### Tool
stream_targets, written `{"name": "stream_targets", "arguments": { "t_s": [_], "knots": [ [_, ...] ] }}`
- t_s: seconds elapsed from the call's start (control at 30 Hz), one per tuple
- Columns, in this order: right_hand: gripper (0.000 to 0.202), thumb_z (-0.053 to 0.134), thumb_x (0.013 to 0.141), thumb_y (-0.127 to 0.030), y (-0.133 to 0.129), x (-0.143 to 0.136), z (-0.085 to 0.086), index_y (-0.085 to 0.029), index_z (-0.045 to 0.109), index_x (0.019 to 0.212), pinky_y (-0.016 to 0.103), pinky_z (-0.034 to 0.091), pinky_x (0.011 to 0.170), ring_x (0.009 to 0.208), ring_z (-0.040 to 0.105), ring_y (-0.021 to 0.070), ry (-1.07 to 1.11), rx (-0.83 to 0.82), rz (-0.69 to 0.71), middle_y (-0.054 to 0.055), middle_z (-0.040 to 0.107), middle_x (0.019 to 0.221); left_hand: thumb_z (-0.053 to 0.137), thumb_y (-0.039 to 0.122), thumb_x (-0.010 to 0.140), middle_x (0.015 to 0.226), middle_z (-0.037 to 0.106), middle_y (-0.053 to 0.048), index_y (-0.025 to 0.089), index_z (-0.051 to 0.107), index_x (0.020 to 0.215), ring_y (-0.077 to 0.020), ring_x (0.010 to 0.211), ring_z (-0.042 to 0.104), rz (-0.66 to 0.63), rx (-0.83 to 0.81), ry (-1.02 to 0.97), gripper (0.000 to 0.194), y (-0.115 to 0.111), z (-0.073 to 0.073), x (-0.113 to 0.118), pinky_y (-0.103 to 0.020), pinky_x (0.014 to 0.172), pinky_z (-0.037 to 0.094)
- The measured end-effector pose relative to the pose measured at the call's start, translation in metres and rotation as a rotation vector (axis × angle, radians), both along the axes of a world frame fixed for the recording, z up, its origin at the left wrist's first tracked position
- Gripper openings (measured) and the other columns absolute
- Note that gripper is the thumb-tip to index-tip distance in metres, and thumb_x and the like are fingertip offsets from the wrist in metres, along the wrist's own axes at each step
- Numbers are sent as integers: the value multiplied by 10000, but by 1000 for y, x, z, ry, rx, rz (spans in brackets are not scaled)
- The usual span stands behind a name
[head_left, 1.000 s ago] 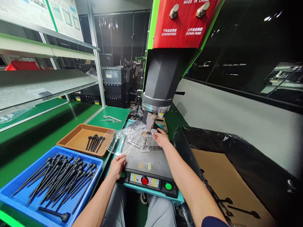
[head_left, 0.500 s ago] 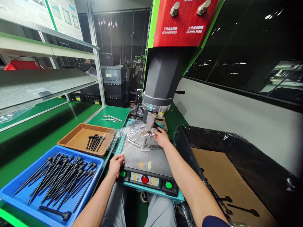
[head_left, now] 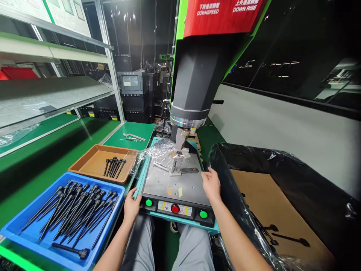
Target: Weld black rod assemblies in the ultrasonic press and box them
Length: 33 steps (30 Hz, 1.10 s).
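Note:
My left hand (head_left: pixel 132 207) is at the front left corner of the machine's metal base plate (head_left: pixel 160 187), beside a green button (head_left: pixel 148 203); its fingers are apart and nothing shows in them. Off the plate's right edge, my right hand (head_left: pixel 211 183) hovers with loosely bent fingers and nothing visible in it. A second green button (head_left: pixel 203 214) lies below that hand, and a red button (head_left: pixel 175 208) sits between the two green ones. Under the machine's metal horn (head_left: pixel 181 139) stands a small fixture (head_left: pixel 176 165) with a dark piece at its top. Clear plastic film (head_left: pixel 162 148) hangs around it.
To the left, a blue tray (head_left: pixel 14 226) holds many black rods with knobbed heads; a brown tray (head_left: pixel 84 165) behind it holds several more. A wrench (head_left: pixel 134 136) lies farther back. At right stands a black-lined box (head_left: pixel 239 210) with cardboard and similar rods.
My right hand has left the fixture under the horn and moved right and toward me. My left hand has shifted slightly down and left, its fingers loosening. The camera view has tilted down a little.

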State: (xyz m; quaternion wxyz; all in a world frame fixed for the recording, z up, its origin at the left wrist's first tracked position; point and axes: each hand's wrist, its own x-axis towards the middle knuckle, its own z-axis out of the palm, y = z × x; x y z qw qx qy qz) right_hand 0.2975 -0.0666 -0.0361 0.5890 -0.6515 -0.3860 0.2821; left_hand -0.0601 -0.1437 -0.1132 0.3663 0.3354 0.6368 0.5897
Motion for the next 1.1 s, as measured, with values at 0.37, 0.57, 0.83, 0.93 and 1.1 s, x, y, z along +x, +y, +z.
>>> {"name": "stream_targets", "arguments": {
  "t_s": [0.37,0.57,0.83,0.93,1.1],
  "knots": [
    [872,534,766,-680,-121,46,-147,-183,331,1453,494,399,1026,1295,436,366,-534,-152,143,178,447,1408,807,385,629,1124,684,-113,178,648,1121,-284,1086,614,-270,-5,91,557,-13,-13,9,-397,1011,407],
    [925,552,733,-724,-122,43,-151,-174,345,1447,488,380,1046,1310,423,368,-488,-167,89,185,456,1414,810,378,639,1123,680,-115,173,641,1136,-283,1079,617,-270,1,98,563,-10,-23,6,-397,1005,413],
    [815,479,807,-676,-132,33,-158,-164,357,1429,462,334,1090,1344,391,331,-405,-116,70,167,428,1450,862,343,559,1209,645,-127,167,647,1123,-285,1203,557,-216,29,-53,629,-15,-36,8,-377,1072,359],
    [777,444,825,-671,-134,33,-159,-174,380,1418,446,324,1102,1347,391,322,-391,-143,72,145,436,1450,860,343,560,1238,628,-123,174,641,1134,-288,1233,533,-207,20,-42,637,-17,-38,10,-379,1082,349],
    [791,451,814,-684,-135,34,-161,-172,394,1415,444,329,1100,1330,412,331,-387,-163,71,138,445,1444,874,331,540,1212,641,-128,166,643,1107,-288,1222,542,-193,1,-89,633,-17,-37,11,-377,1067,366]
  ]
}}
